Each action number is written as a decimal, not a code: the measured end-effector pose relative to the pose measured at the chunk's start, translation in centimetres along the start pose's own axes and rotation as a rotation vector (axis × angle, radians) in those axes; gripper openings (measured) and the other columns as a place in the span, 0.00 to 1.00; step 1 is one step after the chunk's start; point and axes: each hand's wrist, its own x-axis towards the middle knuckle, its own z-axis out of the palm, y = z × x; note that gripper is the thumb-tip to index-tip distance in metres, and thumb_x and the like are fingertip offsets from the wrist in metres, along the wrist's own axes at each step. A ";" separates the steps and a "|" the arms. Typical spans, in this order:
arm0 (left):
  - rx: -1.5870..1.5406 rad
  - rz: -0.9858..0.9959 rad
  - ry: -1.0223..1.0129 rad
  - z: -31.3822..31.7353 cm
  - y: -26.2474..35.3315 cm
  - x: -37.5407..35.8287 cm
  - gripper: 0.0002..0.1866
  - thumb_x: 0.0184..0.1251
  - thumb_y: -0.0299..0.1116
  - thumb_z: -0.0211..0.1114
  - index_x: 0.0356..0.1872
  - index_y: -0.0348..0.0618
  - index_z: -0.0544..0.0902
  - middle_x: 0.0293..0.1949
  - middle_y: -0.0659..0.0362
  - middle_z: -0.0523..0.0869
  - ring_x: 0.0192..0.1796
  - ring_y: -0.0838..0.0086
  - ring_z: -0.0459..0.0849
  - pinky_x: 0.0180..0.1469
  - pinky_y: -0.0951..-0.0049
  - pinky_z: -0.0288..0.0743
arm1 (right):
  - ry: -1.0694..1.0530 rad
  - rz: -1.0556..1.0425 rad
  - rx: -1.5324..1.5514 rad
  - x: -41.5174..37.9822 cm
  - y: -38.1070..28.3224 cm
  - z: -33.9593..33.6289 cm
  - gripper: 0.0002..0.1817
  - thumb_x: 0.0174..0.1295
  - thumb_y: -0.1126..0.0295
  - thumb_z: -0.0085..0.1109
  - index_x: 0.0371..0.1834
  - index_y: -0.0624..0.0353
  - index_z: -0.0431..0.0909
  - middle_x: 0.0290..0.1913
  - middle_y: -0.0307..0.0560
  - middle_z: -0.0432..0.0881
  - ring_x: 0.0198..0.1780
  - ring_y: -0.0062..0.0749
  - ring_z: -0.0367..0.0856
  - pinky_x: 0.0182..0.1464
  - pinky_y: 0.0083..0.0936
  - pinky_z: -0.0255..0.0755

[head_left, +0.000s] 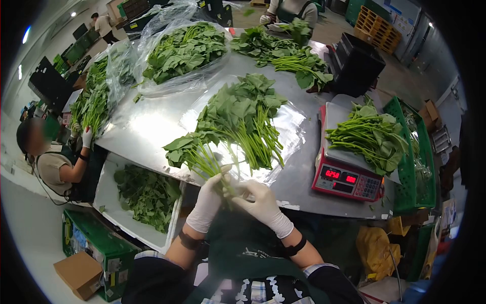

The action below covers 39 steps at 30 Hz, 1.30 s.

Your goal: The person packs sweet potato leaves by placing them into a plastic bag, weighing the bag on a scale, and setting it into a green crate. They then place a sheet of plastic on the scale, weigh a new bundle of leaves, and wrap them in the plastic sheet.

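White gloves cover both my hands. My left hand (208, 198) is closed around the lower stems of a small bunch of leafy greens (200, 158), whose leaves point up and left. Close beside it, my right hand (259, 203) has its thumb and fingers bent together at the stem ends. Just beyond my hands, a larger pile of greens (238, 116) lies on clear plastic (293, 124) on the metal table (152, 119). To the right, a red scale (347, 177) with lit red digits carries another bunch (369, 134).
A plastic-lined heap of greens (185, 50) and more greens (288, 55) lie at the back. Co-workers stand at the left (55, 162) and far side (293, 12). A black crate (357, 63), green basket (412, 187) and white bin (134, 225) surround the table.
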 end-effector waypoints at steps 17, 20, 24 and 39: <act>-0.118 0.161 0.090 -0.8 0.0 0.5 0.18 0.70 0.30 0.56 0.58 0.35 0.76 0.36 0.60 0.80 0.37 0.73 0.79 0.47 0.67 0.75 | -0.025 0.142 0.156 -0.2 3.3 1.3 0.10 0.65 0.64 0.63 0.44 0.57 0.84 0.31 0.47 0.83 0.33 0.40 0.83 0.38 0.33 0.74; -0.017 0.288 0.326 -1.0 0.6 0.8 0.13 0.71 0.31 0.57 0.53 0.36 0.77 0.25 0.68 0.68 0.20 0.84 0.62 0.22 0.81 0.56 | -0.055 0.096 -0.243 1.1 4.2 1.8 0.13 0.62 0.59 0.65 0.36 0.59 0.81 0.31 0.50 0.84 0.36 0.46 0.84 0.37 0.37 0.75; 0.030 0.274 0.277 -1.4 1.3 0.1 0.14 0.80 0.37 0.53 0.56 0.41 0.76 0.18 0.71 0.56 0.15 0.87 0.53 0.16 0.80 0.45 | -0.232 0.331 -0.593 3.2 4.3 3.0 0.19 0.57 0.52 0.68 0.36 0.57 0.81 0.34 0.53 0.86 0.37 0.50 0.87 0.42 0.41 0.79; 0.147 0.238 0.326 -3.8 0.5 0.9 0.15 0.77 0.41 0.61 0.54 0.40 0.78 0.29 0.67 0.75 0.30 0.82 0.79 0.25 0.82 0.70 | -0.201 0.482 0.687 4.7 1.7 -1.0 0.05 0.65 0.74 0.63 0.39 0.63 0.77 0.32 0.38 0.81 0.33 0.20 0.80 0.37 0.21 0.75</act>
